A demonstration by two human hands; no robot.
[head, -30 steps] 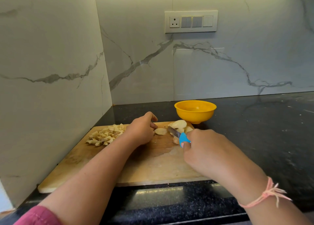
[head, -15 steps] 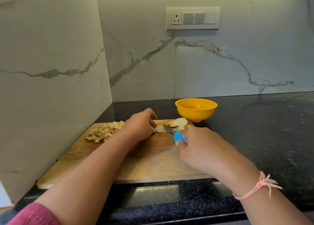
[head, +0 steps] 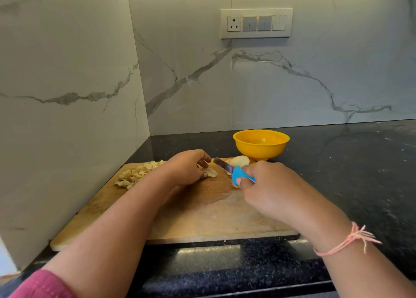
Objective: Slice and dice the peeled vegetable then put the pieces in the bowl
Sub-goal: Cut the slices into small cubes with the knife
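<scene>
This is a home kitchen: a black speckled stone counter runs into a corner of marble-look wall tiles, a socket and switch plate sits on the wall, and a wooden cutting board carries diced vegetable pieces near a yellow bowl.

There is just the one view, worn on the person's head. It looks forward and down over the near edge of the black counter toward the back-left corner of the marble walls, close above the cutting board. The bottom edge seems blurred.
</scene>
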